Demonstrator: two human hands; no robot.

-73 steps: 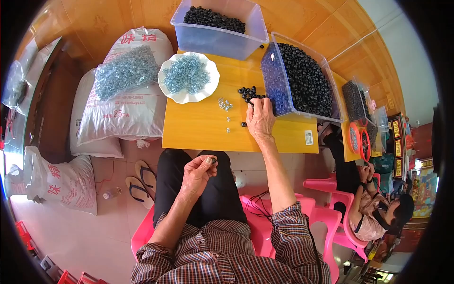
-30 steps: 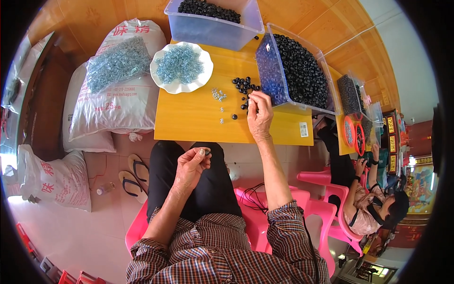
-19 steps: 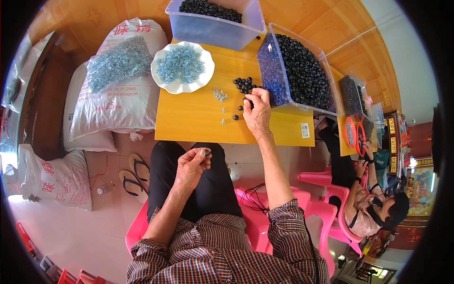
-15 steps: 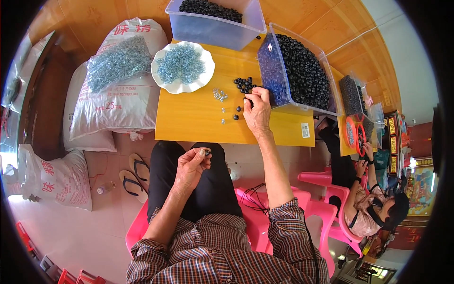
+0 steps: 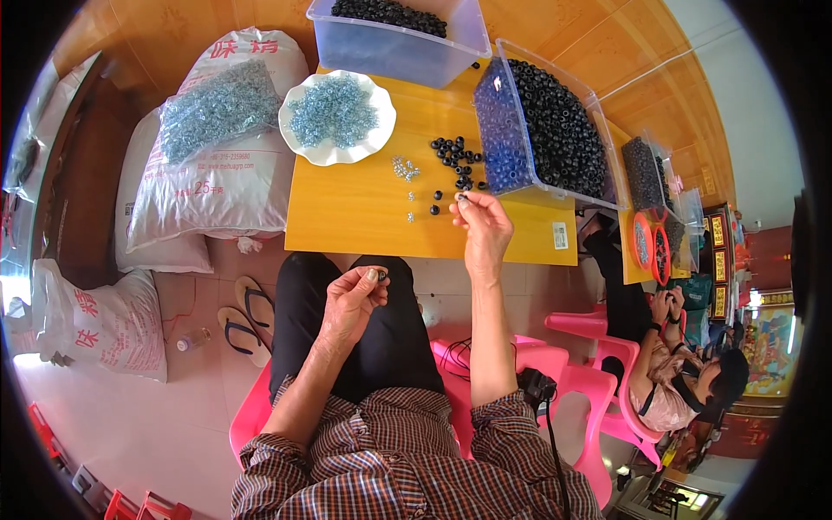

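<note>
Held low above the thighs, forearm angled inward, the person's left hand [image 5: 351, 296] pinches a small black bead [image 5: 382, 275] between thumb and fingertips. Farther forward, the right forearm reaches up over the near edge of a yellow table [image 5: 364, 210], the right hand [image 5: 487, 230] curled with thumb and fingertips drawn together; whether they grip anything cannot be told. Just beyond lie loose black beads [image 5: 454, 152], beside a clear plastic tub [image 5: 503, 130] heaped with more.

Left fingers [image 5: 379, 295] pinched together above the thighs [image 5: 394, 347], right fingers [image 5: 488, 205] pinched farther forward, right forearm [image 5: 490, 338] outstretched.
</note>
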